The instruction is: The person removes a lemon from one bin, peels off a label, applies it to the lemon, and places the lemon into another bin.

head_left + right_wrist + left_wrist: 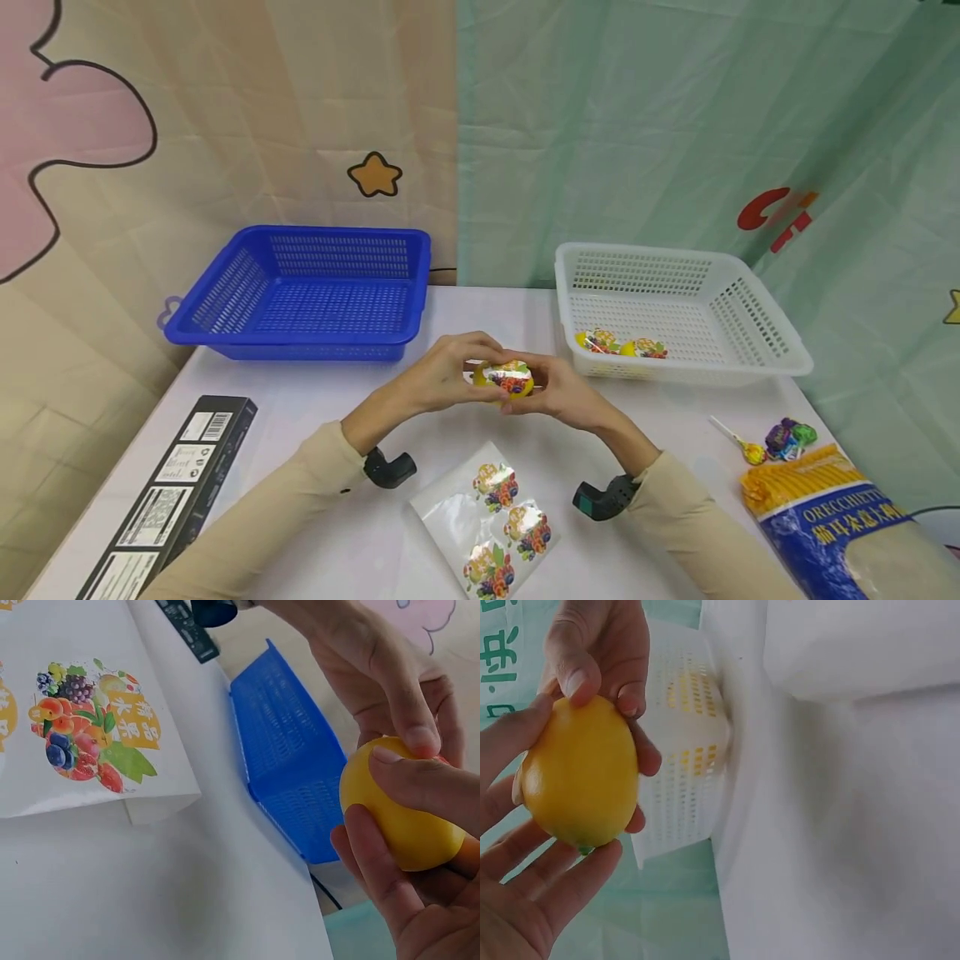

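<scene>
Between both hands, above the middle of the table, is a yellow lemon [585, 776] with a fruit-print sticker [510, 379] on the side facing the head camera. My left hand [446, 375] grips its left end with thumb and fingers. From the other end my right hand [561, 390] holds it, thumb and fingers curled round the skin [397, 810]. In the left wrist view the lemon's green-tipped end points down. Below the hands lies a glossy sticker sheet [450, 500] with several fruit stickers showing.
A blue basket [300, 340] stands at the back left. At the back right, a white basket [720, 371] holds two stickered lemons [643, 348]. Along the right lie lollipops [783, 437] and an orecchiette bag [840, 525]; a long black box [172, 483] lies at the left.
</scene>
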Tool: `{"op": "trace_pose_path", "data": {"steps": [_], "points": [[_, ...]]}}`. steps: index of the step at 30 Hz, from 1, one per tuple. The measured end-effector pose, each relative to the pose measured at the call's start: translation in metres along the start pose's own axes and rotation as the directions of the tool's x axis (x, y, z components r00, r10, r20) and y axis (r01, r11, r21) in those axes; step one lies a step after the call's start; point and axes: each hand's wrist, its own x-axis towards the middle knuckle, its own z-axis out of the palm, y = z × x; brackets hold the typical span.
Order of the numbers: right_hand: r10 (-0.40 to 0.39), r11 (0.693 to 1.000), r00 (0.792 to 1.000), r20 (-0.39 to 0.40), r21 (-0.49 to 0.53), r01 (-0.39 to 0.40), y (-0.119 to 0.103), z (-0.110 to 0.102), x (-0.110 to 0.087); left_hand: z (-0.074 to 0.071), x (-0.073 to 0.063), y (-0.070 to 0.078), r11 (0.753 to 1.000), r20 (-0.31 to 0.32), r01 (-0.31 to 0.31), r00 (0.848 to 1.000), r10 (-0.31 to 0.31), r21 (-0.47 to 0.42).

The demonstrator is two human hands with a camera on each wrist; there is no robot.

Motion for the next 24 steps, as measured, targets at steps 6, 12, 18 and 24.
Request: {"op": "trace_pose_path", "data": {"steps": [6, 12, 18, 24], "points": [[-0.029, 0.999, 0.998, -0.064, -0.045, 0.026, -0.004, -0.009, -0.005, 0.008, 0.006, 0.001, 0.981, -0.057, 0.087, 0.993, -0.099, -0.172], [-0.012, 0.997, 0.997, -0.076, -0.076, 0.006, -0.007, -0.029, -0.019, 0.013, 0.019, 0.004, 0.964, -0.104, 0.105, 0.986, -0.134, -0.246], [-0.02, 0.994, 0.979, -0.201, -0.108, -0.002, -0.004, -0.072, -0.045, 0.012, 0.031, 0.006, 0.961, -0.12, 0.138, 0.978, -0.171, -0.239], [0.006, 0.968, 0.925, -0.381, -0.231, -0.102, 0.001, -0.123, -0.086, 0.008, 0.041, 0.002, 0.974, -0.131, 0.131, 0.979, -0.156, -0.186]]}}
